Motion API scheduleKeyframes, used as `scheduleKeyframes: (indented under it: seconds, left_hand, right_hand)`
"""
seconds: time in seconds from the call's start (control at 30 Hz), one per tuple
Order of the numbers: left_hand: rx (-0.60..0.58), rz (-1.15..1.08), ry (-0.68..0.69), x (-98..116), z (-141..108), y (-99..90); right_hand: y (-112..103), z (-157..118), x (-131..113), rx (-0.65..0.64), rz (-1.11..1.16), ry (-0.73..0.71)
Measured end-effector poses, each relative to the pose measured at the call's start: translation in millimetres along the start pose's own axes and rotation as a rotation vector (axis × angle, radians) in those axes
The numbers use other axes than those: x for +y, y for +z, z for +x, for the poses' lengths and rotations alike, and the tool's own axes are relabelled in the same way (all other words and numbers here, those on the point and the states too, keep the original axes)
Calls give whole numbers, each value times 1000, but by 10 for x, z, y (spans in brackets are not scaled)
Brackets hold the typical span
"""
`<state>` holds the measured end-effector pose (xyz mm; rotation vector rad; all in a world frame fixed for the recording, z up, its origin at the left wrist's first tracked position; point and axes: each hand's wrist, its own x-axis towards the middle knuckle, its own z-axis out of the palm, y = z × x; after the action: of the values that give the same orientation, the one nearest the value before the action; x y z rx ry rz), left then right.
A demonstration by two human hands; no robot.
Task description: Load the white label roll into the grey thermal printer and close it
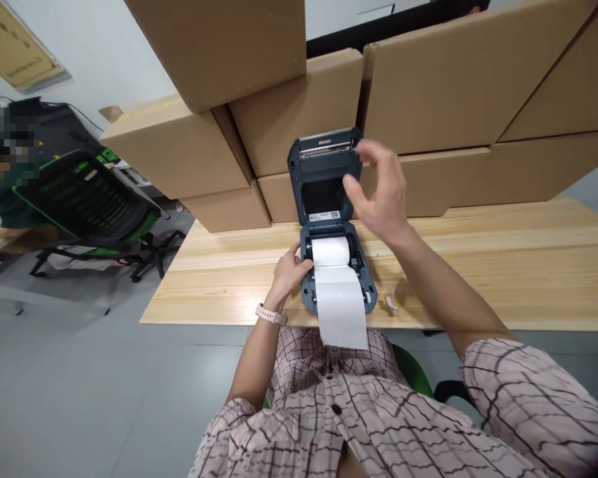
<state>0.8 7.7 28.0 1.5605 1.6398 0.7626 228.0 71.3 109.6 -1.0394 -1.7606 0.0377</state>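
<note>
A dark grey label printer (306,300) sits on the wooden table with its lid (323,169) raised. Inside the base lies a roll of white labels (330,251). Its loose strip (342,309) runs forward out of the printer and hangs past the table's front edge. My left hand (290,271) grips the left side of the base, thumb over the rim, with some fingers hidden behind the side. At the lid's upper right edge is my right hand (381,189), thumb and fingers apart and holding nothing; whether a fingertip touches the lid I cannot tell.
Cardboard boxes (428,99) are stacked along the back of the wooden table (503,265). A small white scrap (391,305) lies right of the printer. To the left, a person sits by a black and green office chair (87,199) at another desk.
</note>
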Motion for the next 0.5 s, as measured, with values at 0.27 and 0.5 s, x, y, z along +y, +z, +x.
scheduleKeyframes:
  seconds: [0.27, 0.5]
  left_hand:
    - [-22, 128, 45, 42, 11, -23]
    - [-111, 276, 124, 144, -6, -121]
  right_hand:
    - [72, -501, -16, -894, -115, -86]
    - [305, -305, -69, -1157, -295, -1]
